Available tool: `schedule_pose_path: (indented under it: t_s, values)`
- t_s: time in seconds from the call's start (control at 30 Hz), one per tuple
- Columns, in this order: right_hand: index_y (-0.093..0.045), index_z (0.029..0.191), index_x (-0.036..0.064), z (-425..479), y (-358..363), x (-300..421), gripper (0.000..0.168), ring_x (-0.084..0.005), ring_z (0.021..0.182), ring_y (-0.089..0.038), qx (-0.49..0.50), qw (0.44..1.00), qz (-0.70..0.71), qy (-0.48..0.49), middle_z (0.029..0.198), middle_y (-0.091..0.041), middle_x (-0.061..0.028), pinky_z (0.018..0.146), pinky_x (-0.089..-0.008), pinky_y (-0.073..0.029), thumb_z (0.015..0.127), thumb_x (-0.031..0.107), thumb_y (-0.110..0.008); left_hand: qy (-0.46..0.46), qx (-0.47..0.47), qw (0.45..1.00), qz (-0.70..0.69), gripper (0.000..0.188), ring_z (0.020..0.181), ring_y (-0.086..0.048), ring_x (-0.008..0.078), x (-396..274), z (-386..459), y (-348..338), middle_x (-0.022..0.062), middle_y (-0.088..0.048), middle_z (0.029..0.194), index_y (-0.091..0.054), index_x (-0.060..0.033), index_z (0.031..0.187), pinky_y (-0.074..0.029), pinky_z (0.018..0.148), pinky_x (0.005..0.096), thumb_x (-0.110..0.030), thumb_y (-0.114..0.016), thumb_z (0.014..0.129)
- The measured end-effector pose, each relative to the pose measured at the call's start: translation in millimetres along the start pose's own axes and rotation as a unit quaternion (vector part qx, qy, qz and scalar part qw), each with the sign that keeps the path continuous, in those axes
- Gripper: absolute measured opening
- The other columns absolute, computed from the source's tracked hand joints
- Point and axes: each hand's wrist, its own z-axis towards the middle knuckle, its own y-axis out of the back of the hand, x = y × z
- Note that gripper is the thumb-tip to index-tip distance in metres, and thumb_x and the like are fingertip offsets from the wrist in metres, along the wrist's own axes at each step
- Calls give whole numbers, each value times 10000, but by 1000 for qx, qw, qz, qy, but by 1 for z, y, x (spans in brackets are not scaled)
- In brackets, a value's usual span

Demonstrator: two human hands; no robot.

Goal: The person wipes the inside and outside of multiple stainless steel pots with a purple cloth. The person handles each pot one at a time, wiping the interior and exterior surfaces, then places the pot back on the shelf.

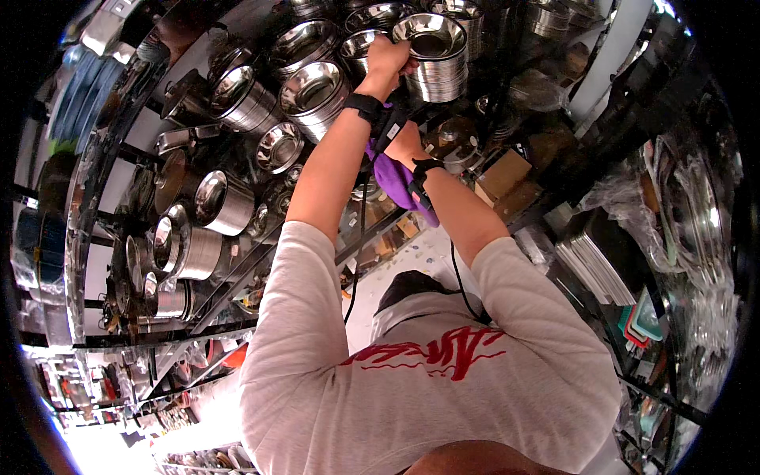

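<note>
My left hand (387, 59) is at the near left side of a tall stack of shiny steel bowls (438, 74). Its thumb lies at the top bowl's rim, and the fingers curl below it. Lower down, my right hand (406, 142) is closed around a purple cloth (395, 181) that hangs beneath the wrist. Its fingertips are mostly hidden behind my left wrist. Both wrists wear black straps with small devices. A smaller steel bowl (358, 46) sits just left of my left hand, and another bowl stack (314, 89) stands beside my left forearm.
Shelves of steel pots (222, 202) and bowls run along the left. A cardboard box (503, 175) lies right of my right wrist. Stacked metal trays (597, 261) and plastic-wrapped goods (683, 208) fill the right side. Black cables (356, 267) hang between my arms.
</note>
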Motion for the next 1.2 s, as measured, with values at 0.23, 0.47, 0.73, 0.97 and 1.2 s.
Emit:
schedule_pose_path:
  t_s: [0.23, 0.47, 0.73, 0.97, 1.2]
  values:
    - [-575, 667, 69, -4, 0, -7, 165, -358, 658, -585, 24, 1000, 14, -3, 669, -597, -127, 575, -448, -459, 703, 225, -615, -40, -63, 951, 301, 417, 516, -613, 330, 0, 3, -5, 206, -614, 583, -629, 72, 621, -491, 519, 420, -297, -565, 804]
    - [-585, 849, 31, -5, 13, 10, 306, -393, 728, -601, -23, 991, 129, -9, 735, -623, -185, 691, -475, -477, 739, 315, -612, -113, -156, 879, 436, 455, 757, -623, 421, 7, -17, -2, 273, -632, 809, -637, 10, 987, -511, 674, 471, -409, -542, 834]
    - [-590, 840, 25, -1, 10, 9, 363, -383, 627, -617, -25, 999, 14, -34, 660, -619, -199, 597, -483, -498, 796, 385, -570, -268, -119, 876, 383, 258, 596, -623, 344, -35, -67, 15, 118, -622, 609, -625, -162, 1078, -501, 558, 411, -277, -562, 856]
    - [-582, 890, 50, -3, 12, 12, 377, -366, 621, -611, -24, 999, 42, 4, 680, -627, -176, 584, -488, -477, 806, 417, -582, -352, 8, 829, 435, 313, 942, -596, 350, -10, -63, -5, 137, -592, 1139, -573, -168, 1192, -514, 774, 403, -241, -539, 889]
    - [-538, 995, 55, -3, 8, 0, 382, -388, 645, -607, 22, 999, 30, 6, 705, -626, -179, 591, -502, -469, 815, 388, -589, -302, 53, 841, 446, 228, 858, -613, 354, -7, -44, -13, 142, -645, 963, -648, -100, 1018, -510, 740, 417, -247, -535, 886]
